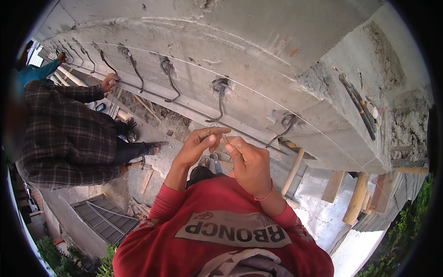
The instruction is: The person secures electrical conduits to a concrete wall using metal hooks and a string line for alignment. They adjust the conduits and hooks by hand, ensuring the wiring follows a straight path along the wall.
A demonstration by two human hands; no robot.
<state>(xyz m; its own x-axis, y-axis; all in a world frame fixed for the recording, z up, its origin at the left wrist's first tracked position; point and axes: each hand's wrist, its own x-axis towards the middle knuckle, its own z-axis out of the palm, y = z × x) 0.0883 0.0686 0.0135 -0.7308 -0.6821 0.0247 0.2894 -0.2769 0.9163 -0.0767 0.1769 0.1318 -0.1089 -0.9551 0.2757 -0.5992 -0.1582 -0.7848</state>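
Observation:
My left hand (199, 144) and my right hand (249, 162) meet in front of my chest, just below the concrete beam. Both are closed in a pinch on a thin piece of wire (224, 137), whose fine loops stick up past the fingertips. Right behind them runs a long, straight steel rebar (191, 110). Bent rebar hooks (221, 99) come out of chipped holes in the beam face (258, 92) and reach down to this bar. The fingers partly hide the wire.
Pincers (357, 108) with long dark handles lie on the beam's rough ledge at right. A white string (194, 63) crosses the beam face. At left, a co-worker in a plaid shirt (69, 134) has one hand on the bar; another wears teal. Wooden posts (294, 173) stand below right.

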